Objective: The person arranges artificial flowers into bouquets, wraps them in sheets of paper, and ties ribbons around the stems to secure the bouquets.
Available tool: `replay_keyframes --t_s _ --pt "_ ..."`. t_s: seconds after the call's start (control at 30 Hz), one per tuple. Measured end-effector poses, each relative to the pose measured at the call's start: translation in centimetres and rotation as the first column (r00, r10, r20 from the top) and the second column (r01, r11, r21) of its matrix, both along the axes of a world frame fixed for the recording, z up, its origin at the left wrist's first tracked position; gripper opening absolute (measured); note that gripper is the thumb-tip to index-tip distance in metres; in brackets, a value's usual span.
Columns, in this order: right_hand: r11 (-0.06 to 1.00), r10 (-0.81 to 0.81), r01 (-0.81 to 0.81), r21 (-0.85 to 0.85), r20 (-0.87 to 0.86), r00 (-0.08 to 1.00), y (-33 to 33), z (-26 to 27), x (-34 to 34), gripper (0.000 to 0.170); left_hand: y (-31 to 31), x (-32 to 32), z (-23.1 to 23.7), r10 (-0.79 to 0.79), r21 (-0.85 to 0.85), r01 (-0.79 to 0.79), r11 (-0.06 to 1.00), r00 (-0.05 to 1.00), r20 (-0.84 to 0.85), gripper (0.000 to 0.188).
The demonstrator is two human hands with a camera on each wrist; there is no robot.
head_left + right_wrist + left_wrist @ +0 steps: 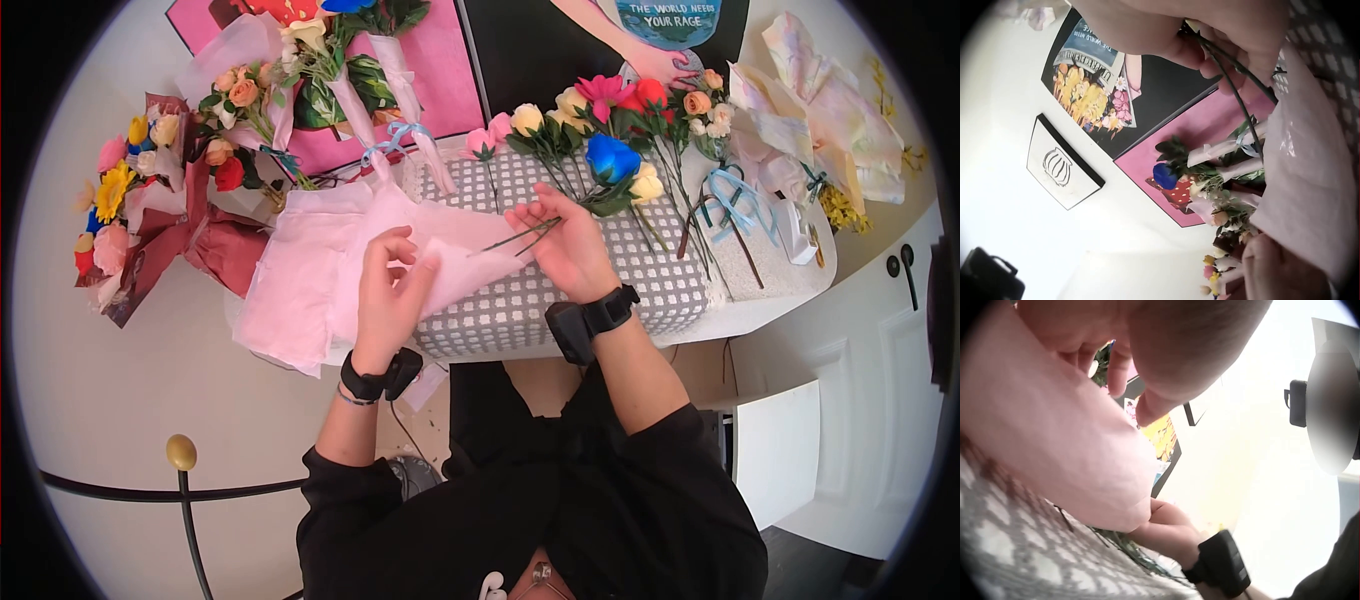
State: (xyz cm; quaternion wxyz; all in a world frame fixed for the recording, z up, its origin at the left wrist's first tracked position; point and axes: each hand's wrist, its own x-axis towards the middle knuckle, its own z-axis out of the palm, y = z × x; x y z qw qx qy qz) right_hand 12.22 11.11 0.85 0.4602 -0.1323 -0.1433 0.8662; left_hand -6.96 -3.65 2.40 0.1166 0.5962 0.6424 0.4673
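Note:
Pink wrapping paper [450,240] lies folded into a cone shape, its tip reaching toward my right hand. My right hand [568,245], palm up, holds thin green stems that point left over the paper; a blue rose [612,158] and a pale yellow rose [646,184] lie just beyond it. In the right wrist view two dark stems [1235,94] pass between the fingers of my right hand [1229,37]. Over the paper's left part, my left hand [392,295] has loosely bent fingers, with a gap between thumb and fingers in the left wrist view.
Wrapped bouquets [215,220] stand at the left and back, with more pink sheets [290,270] near them. Loose flowers [605,95] lie at the back right, near blue ribbon [740,200], scissors and patterned paper [820,110]. A checked cloth [640,290] covers the table's middle.

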Motion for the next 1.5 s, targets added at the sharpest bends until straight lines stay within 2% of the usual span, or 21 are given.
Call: replay_keyframes --t_s 0.07,0.1,0.13,0.2,0.23,0.27,0.3,0.33,0.4,0.47,0.53,0.73,0.8,0.87,0.93,1.0,1.1,1.2,1.37,1.43,1.5 --pt "0.996 0.017 -0.035 0.088 0.194 0.981 -0.5 0.5 -0.1 0.018 0.7 -0.3 -0.2 -0.076 0.216 0.008 0.976 0.948 0.309 0.025" --pt "0.995 0.015 -0.033 0.091 0.192 0.981 -0.3 0.3 -0.1 0.018 0.9 -0.3 0.3 -0.096 0.249 0.029 0.968 0.961 0.26 0.025" --pt "0.964 -0.06 -0.051 0.263 0.397 0.916 0.0 -0.2 0.2 0.016 0.7 -0.4 1.0 -0.097 0.251 0.03 0.967 0.961 0.257 0.025" --pt "0.901 -0.17 -0.103 0.421 0.564 0.808 0.6 -0.3 1.3 0.015 -0.1 -0.5 3.1 -0.206 -0.018 0.263 0.965 0.798 0.567 0.021" --pt "0.897 0.002 -0.272 0.349 0.612 0.791 0.8 0.2 2.2 0.014 0.0 -0.4 4.1 -0.206 -0.019 0.263 0.965 0.799 0.565 0.021" --pt "0.86 0.173 -0.434 0.268 0.647 0.743 0.8 0.6 2.9 0.013 0.4 -0.4 5.1 -0.232 -0.111 0.266 0.958 0.939 0.252 0.015" --pt "0.861 0.174 -0.434 0.266 0.647 0.742 0.6 0.9 3.2 0.013 1.0 -0.5 5.7 -0.259 -0.198 0.238 0.951 0.962 -0.089 0.013" --pt "0.885 0.116 -0.38 0.268 0.664 0.738 0.3 1.1 3.3 0.014 2.0 -0.6 6.1 -0.257 -0.198 0.236 0.951 0.962 -0.087 0.013" --pt "0.901 0.063 -0.337 0.275 0.683 0.728 0.0 1.1 3.4 0.016 5.3 -0.7 7.0 -0.24 -0.31 0.108 0.945 0.871 -0.429 0.027" --pt "0.908 0.106 -0.346 0.238 0.668 0.737 -0.2 0.7 3.7 0.021 10.0 -1.6 5.3 -0.266 -0.373 0.074 0.925 0.827 -0.495 0.038" --pt "0.903 0.137 -0.374 0.211 0.683 0.717 0.2 -1.0 4.0 0.027 13.4 -1.1 4.0 -0.262 -0.541 0.042 0.84 0.904 -0.337 0.044" --pt "0.868 0.167 -0.46 0.189 0.76 0.628 -1.6 0.3 6.7 0.048 18.9 -0.5 -0.3 -0.229 -0.59 0.037 0.807 0.939 -0.255 0.042" --pt "0.777 0.209 -0.612 0.149 0.856 0.473 -1.9 0.8 7.8 0.052 19.2 -0.1 -0.5 -0.213 -0.566 0.082 0.821 0.962 -0.17 0.035" --pt "0.769 0.148 -0.621 0.151 0.903 0.404 -2.2 0.4 8.1 0.053 18.9 0.3 0.1 -0.193 -0.413 0.145 0.899 0.978 -0.076 0.028" --pt "0.71 -0.06 -0.664 0.234 0.96 0.274 -2.8 0.8 8.3 0.043 16.8 2.5 2.8 -0.131 -0.351 0.07 0.934 0.979 -0.155 0.024" --pt "0.696 -0.165 -0.645 0.317 0.944 0.285 -3.9 0.8 8.2 0.038 15.9 2.7 2.8 -0.182 0.1 0.221 0.97 0.935 -0.304 0.018" --pt "0.678 -0.319 -0.598 0.428 0.904 0.285 -4.8 1.1 7.9 0.028 13.2 4.0 6.0 -0.005 0.327 0.204 0.923 0.855 -0.519 0.015" --pt "0.682 -0.38 -0.572 0.457 0.889 0.257 -5.1 1.0 7.6 0.025 10.3 5.2 8.1 -0.018 0.336 0.232 0.913 0.845 -0.535 0.014" --pt "0.666 -0.509 -0.511 0.544 0.832 0.221 -4.9 -0.4 7.1 0.026 6.2 5.8 4.6 -0.375 -0.084 0.39 0.917 0.771 -0.515 0.011" --pt "0.806 -0.302 -0.453 0.38 0.923 0.237 -5.6 1.0 6.8 0.032 6.1 5.6 1.6 -0.426 -0.191 0.387 0.902 0.729 -0.535 0.01" --pt "0.827 -0.214 -0.444 0.345 0.923 0.319 -5.8 0.2 6.4 0.036 6.2 5.8 0.0 -0.435 -0.207 0.384 0.9 0.769 -0.469 0.011"
